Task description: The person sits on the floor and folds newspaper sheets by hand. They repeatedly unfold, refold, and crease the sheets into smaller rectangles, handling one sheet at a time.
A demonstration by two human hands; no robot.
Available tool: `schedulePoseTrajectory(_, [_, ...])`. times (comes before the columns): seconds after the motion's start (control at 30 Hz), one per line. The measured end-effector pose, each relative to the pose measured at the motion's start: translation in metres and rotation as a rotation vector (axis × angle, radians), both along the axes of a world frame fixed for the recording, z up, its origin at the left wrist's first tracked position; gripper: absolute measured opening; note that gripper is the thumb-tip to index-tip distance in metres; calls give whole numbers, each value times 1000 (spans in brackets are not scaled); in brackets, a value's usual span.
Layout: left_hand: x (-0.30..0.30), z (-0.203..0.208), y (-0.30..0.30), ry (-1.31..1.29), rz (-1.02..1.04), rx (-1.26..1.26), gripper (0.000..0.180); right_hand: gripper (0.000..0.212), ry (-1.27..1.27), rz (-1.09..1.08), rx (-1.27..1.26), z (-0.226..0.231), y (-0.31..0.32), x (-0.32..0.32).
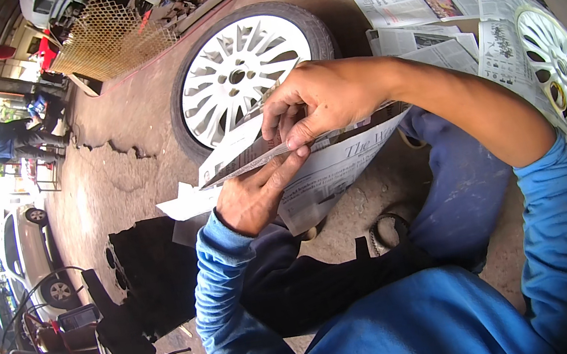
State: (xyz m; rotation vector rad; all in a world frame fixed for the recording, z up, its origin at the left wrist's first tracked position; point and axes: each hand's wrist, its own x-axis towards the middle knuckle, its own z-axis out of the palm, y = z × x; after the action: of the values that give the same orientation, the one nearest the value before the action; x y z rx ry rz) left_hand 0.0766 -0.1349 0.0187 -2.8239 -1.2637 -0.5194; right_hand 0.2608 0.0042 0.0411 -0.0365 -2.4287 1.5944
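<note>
Folded newspaper sheets [335, 172] are up in front of me, above my lap. My left hand [253, 195] grips their near left part, with its fingers stretched along the fold. From above, my right hand [312, 102] pinches the same fold between thumb and curled fingers, and the two hands almost touch. Just beyond them a white multi-spoke wheel [249, 41] with a black tyre [318, 27] lies flat on the floor. The sheets and my right hand cover its near edge.
Loose newspaper [382, 2] lies on the floor at the far right. A second white wheel [562, 62], bordered by newspaper, is at the right edge. A black box-like object [154, 271] stands at my left. Farther off are a parked car [31, 246], people [14, 138] and a mesh panel [110, 41].
</note>
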Motion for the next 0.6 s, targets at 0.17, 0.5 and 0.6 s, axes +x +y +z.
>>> schedulePoseTrajectory(0.17, [1,-4,-2,-62,43,111,73,29,-11,-67,104,6,-6,4])
schedulePoseTrajectory(0.5, [3,-6,-2,-94,110,-103,65,22,173,-228,301,1,-9,-1])
schedulePoseTrajectory(0.6, [1,-4,-3,-55,59,-108,68,16,154,-219,296,1,-5,0])
